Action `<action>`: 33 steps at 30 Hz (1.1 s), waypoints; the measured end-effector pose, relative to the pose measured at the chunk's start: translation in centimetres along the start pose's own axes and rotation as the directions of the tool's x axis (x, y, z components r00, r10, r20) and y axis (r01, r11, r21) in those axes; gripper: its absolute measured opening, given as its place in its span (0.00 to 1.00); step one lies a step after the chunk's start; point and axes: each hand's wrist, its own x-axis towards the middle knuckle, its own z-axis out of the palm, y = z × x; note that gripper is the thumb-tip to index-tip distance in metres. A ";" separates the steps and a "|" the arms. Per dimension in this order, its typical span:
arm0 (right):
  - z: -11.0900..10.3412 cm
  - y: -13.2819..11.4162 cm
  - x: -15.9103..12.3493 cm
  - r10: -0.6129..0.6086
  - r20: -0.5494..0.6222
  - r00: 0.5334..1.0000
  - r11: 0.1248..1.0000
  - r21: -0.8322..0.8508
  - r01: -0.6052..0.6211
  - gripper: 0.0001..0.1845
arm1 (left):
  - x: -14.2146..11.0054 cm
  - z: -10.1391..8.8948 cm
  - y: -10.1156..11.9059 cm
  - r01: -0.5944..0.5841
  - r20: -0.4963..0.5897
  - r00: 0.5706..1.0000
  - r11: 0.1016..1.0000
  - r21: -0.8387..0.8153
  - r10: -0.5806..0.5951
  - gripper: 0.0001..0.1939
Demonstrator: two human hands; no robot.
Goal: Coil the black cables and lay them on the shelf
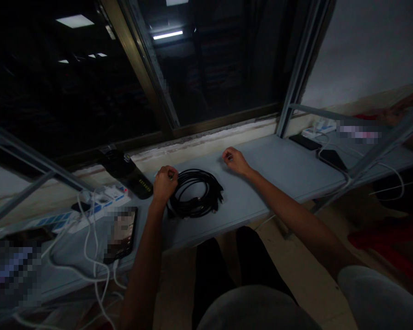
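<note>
A coil of black cables [213, 190] is laid flat on the gray table [251, 201], to the right of the black bottle [132, 176] and a little nearer to the body. The left hand [165, 184] is held just to the right of the bottle, at the coil's left edge. Its forearm is stretched almost straight forward, and its fingers are curled in toward the thumb, with only a small hollow left between them. Whether a cable is gripped there cannot be told.

The right hand [236, 161] is held farther to the right of the bottle, beyond the coil and apart from it. Its forearm is slanted forward and inward from the right, and the hand is turned toward the bottle's side. Its fingers are bent round toward the thumb with a slight gap; whether anything thin is pinched cannot be told.

A phone [124, 233] is placed on the near side of the bottle, to the left of the left forearm. To the left of the bottle, a power strip [105, 201] is seen, with white cords [96, 256] strung toward the table's near edge.
</note>
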 end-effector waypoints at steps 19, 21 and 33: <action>0.1 -0.3 -0.1 0.012 0.025 1.000 1.000 0.005 -0.012 0.01 | -0.1 0.1 -0.4 0.023 0.159 0.987 0.997 0.072 -0.034 0.10; 0.1 -0.4 -0.1 0.016 0.026 1.000 1.000 0.004 -0.016 0.02 | -0.1 0.1 -0.4 0.024 0.169 0.985 0.997 0.079 -0.037 0.11; 0.2 -0.7 -0.2 0.018 0.031 0.999 1.000 -0.001 -0.018 0.01 | -0.2 -0.2 -0.1 0.016 0.173 0.984 0.995 0.099 -0.033 0.12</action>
